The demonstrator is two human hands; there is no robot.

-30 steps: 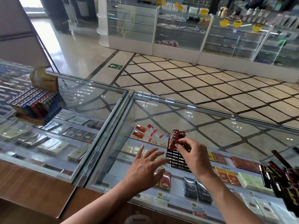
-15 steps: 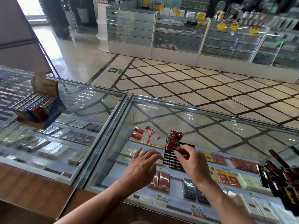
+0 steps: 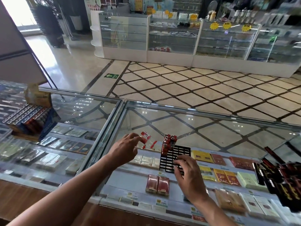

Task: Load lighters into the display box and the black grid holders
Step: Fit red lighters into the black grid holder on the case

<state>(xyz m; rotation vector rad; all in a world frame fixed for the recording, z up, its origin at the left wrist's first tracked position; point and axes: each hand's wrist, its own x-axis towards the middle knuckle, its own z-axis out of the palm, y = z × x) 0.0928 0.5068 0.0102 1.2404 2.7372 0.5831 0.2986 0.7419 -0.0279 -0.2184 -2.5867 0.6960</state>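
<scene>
A black grid holder [image 3: 180, 152] stands on the glass counter, with several red lighters [image 3: 168, 141] upright in its far left corner. My right hand [image 3: 189, 175] rests on the holder's near edge with its fingers spread. To the holder's left, loose red lighters [image 3: 147, 136] lie in clear wrapping. My left hand [image 3: 126, 149] reaches them, and its fingertips pinch one red lighter. A blue display box [image 3: 32, 121] packed with lighters sits on the left counter.
A second black holder [image 3: 283, 175] with dark lighters stands at the right edge. The glass counter [image 3: 211, 128] covers shelves of cigarette packs. A metal frame [image 3: 114, 115] joins the two cases. Tiled floor and more showcases lie beyond.
My left hand left the glass beside the holder and moved up-left to the loose lighters. My right hand dropped from the lighters in the grid to the holder's near edge.
</scene>
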